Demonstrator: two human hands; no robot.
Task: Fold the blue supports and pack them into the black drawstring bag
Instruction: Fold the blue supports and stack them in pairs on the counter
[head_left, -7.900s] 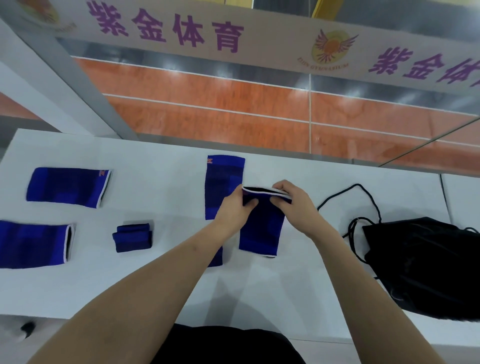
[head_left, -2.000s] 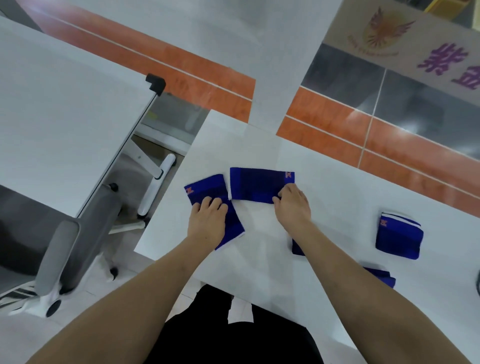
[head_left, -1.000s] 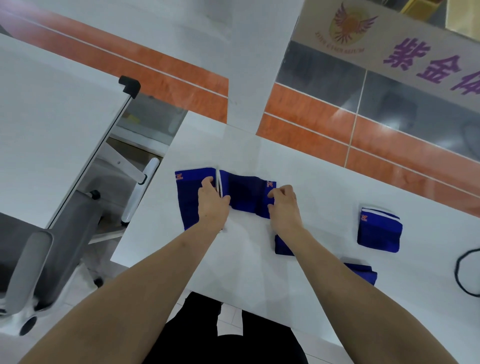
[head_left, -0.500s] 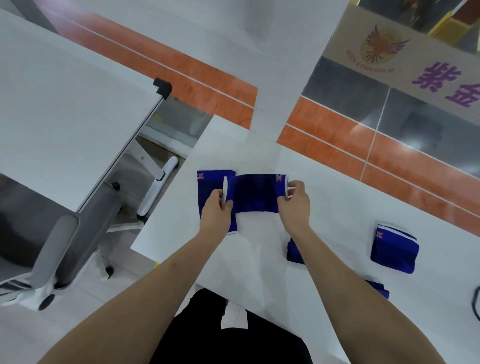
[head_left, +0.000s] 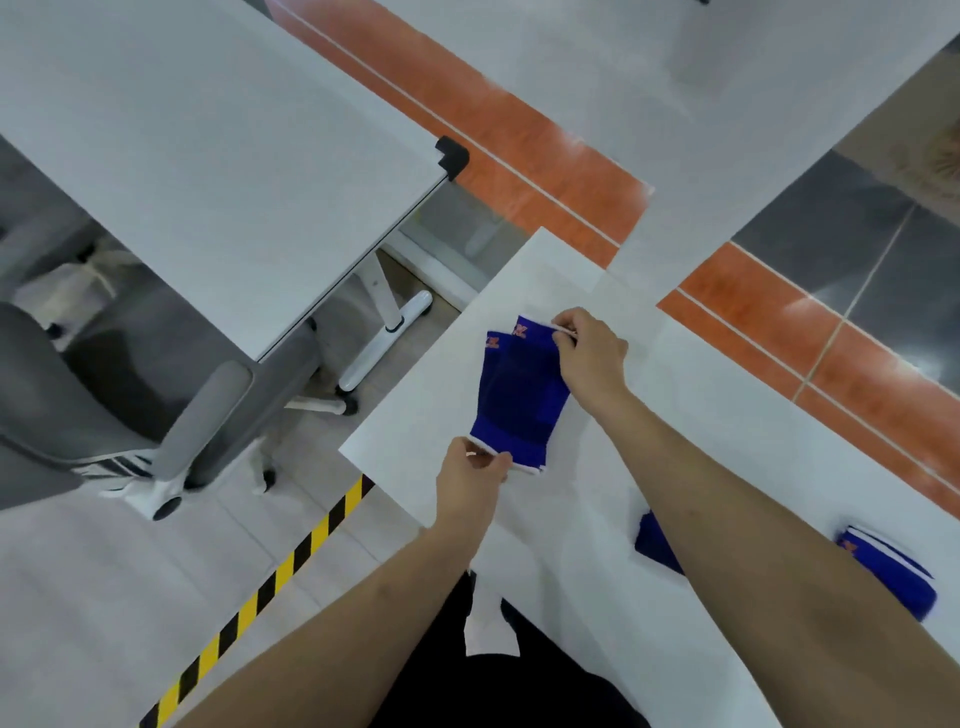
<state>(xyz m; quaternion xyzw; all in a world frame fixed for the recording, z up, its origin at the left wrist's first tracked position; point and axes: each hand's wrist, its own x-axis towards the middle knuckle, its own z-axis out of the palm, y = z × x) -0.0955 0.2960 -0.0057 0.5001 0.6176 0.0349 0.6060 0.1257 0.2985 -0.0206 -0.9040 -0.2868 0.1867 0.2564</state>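
Note:
A blue support (head_left: 524, 400) with white edges lies stretched lengthwise near the left corner of the white table (head_left: 571, 519). My right hand (head_left: 589, 353) pinches its far white edge and my left hand (head_left: 470, 478) pinches its near white edge. A second blue support (head_left: 489, 358) lies under it, showing at its left side. A folded blue support (head_left: 891, 569) sits at the right, and another folded one (head_left: 657, 543) is partly hidden under my right forearm. The black drawstring bag is out of view.
A second white table (head_left: 208, 145) stands to the left, with a grey office chair (head_left: 119, 415) beside it. Yellow-black tape (head_left: 260, 592) runs across the floor below the table's left corner. Orange floor stripes (head_left: 545, 156) lie beyond.
I have turned the top support from lying crosswise to lengthwise over the second one; my right hand now holds the far end, my left the near end. My head has swung left.

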